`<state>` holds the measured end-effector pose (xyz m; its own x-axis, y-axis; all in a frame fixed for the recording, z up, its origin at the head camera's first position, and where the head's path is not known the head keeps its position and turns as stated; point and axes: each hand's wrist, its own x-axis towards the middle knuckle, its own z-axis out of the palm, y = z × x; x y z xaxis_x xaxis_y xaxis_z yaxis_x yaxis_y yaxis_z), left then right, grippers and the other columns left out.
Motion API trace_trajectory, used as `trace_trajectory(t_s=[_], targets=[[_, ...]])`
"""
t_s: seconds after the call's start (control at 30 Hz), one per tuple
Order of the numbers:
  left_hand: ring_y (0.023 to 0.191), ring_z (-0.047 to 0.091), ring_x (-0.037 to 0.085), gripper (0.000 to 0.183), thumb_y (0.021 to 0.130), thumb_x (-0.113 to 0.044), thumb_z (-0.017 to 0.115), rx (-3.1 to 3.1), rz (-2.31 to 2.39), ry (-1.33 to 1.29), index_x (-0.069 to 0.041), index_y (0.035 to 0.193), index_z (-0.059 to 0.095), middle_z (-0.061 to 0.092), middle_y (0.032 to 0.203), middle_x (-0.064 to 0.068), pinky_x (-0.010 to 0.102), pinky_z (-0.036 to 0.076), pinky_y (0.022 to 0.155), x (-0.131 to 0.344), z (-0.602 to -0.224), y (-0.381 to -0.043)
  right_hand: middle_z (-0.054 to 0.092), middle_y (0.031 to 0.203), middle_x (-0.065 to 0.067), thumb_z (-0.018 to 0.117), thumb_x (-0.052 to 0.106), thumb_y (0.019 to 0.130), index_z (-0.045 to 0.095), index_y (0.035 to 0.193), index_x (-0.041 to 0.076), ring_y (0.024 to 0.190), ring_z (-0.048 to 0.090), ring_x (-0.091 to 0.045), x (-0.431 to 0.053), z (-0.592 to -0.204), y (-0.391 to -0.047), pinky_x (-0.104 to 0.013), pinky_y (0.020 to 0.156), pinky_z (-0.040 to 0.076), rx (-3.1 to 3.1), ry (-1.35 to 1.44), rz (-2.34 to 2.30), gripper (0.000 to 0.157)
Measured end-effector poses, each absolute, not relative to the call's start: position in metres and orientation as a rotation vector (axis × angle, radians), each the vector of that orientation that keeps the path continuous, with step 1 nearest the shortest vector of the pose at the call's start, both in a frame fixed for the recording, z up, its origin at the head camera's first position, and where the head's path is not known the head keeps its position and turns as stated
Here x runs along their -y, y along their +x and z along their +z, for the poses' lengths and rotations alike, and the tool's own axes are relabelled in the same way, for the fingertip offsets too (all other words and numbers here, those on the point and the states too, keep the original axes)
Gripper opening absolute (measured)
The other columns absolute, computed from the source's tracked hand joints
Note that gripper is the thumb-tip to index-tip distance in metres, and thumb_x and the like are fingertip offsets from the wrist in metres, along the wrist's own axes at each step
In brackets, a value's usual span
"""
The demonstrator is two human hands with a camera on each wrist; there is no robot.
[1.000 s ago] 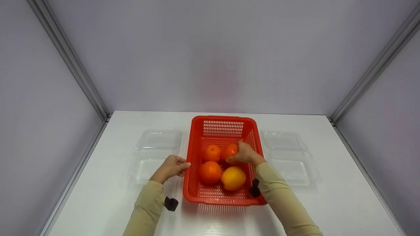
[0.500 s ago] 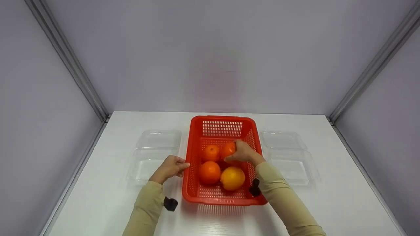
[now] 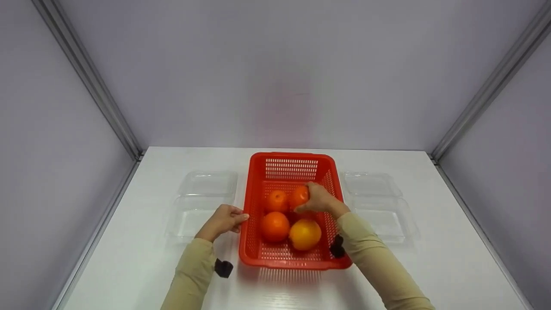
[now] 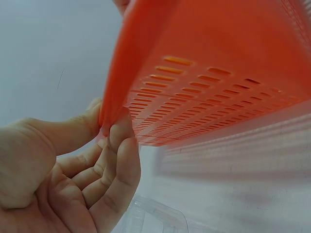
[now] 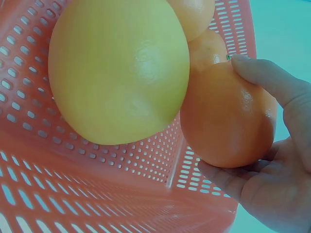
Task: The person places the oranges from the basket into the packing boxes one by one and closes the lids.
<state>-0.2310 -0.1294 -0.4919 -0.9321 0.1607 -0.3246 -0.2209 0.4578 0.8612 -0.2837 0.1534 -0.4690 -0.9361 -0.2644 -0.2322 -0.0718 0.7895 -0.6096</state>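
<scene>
A red plastic basket (image 3: 297,264) with slotted walls stands mid-table. My left hand (image 3: 220,221) pinches its left rim, and in the left wrist view the thumb is on one side of the rim with fingers on the other. Inside the basket my right hand (image 3: 320,200) grips an orange (image 5: 231,116) at the back right, thumb and fingers around its side. Beside it lies another orange (image 3: 276,200). In front are a larger orange (image 3: 275,227) and a yellow-orange round fruit (image 3: 305,234), which fills much of the right wrist view.
A clear plastic clamshell box (image 3: 206,183) lies opened to the left of the basket. Another clear box (image 3: 379,221) lies opened to the right. The white table (image 3: 447,267) is bounded by pale walls at the back and both sides.
My right hand and the orange in it have shifted slightly left and back inside the basket. The left hand stays on the rim.
</scene>
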Motion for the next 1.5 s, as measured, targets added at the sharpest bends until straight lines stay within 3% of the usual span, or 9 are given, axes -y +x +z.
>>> trace_trajectory(t_s=[1.5], targets=[[0.055, 0.057, 0.005, 0.035, 0.094, -0.012, 0.060, -2.305, 1.520, 0.025, 0.016, 0.114, 0.061, 0.073, 0.088, 0.021, 0.023, 0.057, 0.058, 0.130, -0.494, -0.231, 0.056, 0.127, -0.022, 0.083, 0.025, 0.073, 0.042, 0.133, -0.003, 0.116, 0.056, -0.035, -0.169, -0.452, -0.269, -0.050, 0.102, 0.048, -2.719, -0.435, -0.780, 0.078]])
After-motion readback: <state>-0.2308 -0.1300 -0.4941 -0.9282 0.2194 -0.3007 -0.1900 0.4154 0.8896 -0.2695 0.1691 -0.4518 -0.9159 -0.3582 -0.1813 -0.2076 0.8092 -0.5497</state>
